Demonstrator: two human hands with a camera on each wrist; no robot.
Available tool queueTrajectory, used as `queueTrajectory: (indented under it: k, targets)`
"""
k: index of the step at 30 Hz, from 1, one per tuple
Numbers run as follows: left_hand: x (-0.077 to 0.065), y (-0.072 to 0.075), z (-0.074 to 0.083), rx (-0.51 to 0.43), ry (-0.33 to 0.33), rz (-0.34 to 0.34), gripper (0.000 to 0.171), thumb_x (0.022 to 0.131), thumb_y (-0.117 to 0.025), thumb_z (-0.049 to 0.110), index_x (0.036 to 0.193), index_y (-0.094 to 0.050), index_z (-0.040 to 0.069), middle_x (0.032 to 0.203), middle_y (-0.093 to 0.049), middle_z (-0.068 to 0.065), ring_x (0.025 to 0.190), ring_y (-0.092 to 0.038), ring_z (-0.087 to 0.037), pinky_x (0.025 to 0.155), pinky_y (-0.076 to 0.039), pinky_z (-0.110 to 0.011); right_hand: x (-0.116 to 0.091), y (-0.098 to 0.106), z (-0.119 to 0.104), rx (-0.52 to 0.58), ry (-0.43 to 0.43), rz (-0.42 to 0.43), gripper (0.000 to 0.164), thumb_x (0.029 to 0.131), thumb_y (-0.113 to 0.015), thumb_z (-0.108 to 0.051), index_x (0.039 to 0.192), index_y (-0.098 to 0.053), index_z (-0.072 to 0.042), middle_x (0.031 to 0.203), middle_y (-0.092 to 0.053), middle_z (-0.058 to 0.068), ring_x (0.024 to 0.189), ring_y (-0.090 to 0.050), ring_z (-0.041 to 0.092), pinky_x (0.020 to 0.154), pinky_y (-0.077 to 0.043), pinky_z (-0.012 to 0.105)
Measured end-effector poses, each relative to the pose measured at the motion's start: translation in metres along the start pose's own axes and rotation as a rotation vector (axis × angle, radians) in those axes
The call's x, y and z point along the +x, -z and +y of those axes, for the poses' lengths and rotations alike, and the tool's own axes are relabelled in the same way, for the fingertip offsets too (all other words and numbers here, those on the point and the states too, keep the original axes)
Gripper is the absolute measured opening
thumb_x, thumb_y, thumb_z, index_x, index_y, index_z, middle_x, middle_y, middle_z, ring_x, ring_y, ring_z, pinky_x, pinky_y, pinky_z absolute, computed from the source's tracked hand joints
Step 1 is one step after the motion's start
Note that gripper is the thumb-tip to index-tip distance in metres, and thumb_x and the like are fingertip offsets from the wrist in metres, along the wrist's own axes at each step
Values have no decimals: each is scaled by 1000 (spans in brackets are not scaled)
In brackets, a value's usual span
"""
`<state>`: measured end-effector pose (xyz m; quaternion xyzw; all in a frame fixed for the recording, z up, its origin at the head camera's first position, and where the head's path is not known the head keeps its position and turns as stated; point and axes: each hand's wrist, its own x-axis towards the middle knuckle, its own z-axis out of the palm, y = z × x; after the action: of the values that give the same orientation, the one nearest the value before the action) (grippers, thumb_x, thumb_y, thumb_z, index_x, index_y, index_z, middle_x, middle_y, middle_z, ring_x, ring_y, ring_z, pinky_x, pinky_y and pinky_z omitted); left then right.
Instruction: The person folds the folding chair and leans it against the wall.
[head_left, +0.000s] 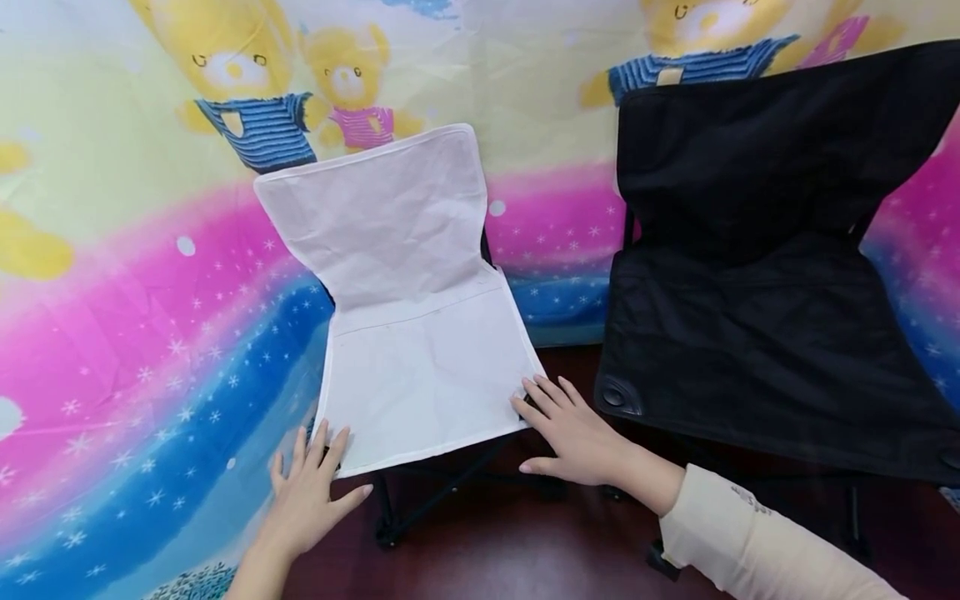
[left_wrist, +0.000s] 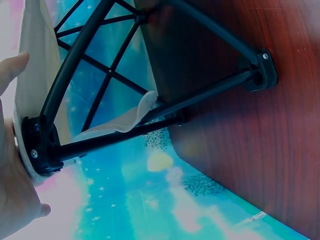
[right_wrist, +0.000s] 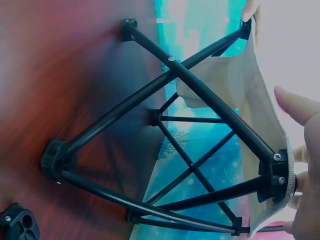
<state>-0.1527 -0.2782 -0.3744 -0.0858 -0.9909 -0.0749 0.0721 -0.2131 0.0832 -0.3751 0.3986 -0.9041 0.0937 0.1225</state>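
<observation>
A white folding chair (head_left: 420, 367) with a fabric seat and back stands unfolded in the middle of the head view. At its front left corner is my left hand (head_left: 303, 492), fingers spread and fairly straight over the black corner fitting. My right hand (head_left: 570, 429) rests on the front right corner, fingers extended. From below, the left wrist view shows a black plastic corner joint (left_wrist: 40, 147) beside the left palm. Crossed black tubes (right_wrist: 175, 70) of the frame fill the right wrist view, with the right fingers at the seat edge.
A black folding chair (head_left: 750, 333) stands close by on the right. Behind both hangs a cloth printed with bears (head_left: 255, 125), which also runs down the left side. The chairs stand on a dark reddish wooden surface (head_left: 480, 558).
</observation>
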Motion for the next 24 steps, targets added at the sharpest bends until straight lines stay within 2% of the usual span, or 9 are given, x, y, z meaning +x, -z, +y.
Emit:
queueTrajectory:
  k: [4,10,15,21,24]
  targets:
    - [-1,-2,-2,-4,0,17,82,76,-50,58,137,-25,10,139,-12,-22,126,10,-35,90,11,-61,-1,-4,1,-14,7,32,73,77,-58,-45,134,-31,-7,137,-24,17,127,-16,29,100,-12,48]
    - [-2,-4,-2,-26,5,36,75,76,-63,35,135,-28,7,139,-14,-23,127,6,-35,89,1,-63,-4,-9,2,-8,20,102,67,78,-62,-34,132,-34,-5,135,-29,17,125,-23,27,100,-19,41]
    - [-2,-6,-4,-34,5,62,71,74,-66,23,134,-30,6,138,-18,-21,127,-1,-35,90,-4,-61,-6,-14,5,-2,64,219,59,75,-65,-23,125,-43,-2,130,-38,15,121,-31,26,98,-27,37]
    - [-4,-10,-7,-14,-48,163,67,70,-68,13,129,-38,2,133,-29,-22,124,-17,-37,90,-13,-57,-8,-20,12,-4,158,398,50,66,-69,-7,113,-54,3,120,-48,18,112,-43,28,91,-36,37]
    - [-4,-12,-8,5,-83,220,64,68,-68,9,126,-42,0,130,-34,-22,120,-25,-37,88,-19,-56,-8,-24,15,2,189,456,49,64,-68,-1,111,-54,4,117,-50,18,109,-46,28,88,-39,38]
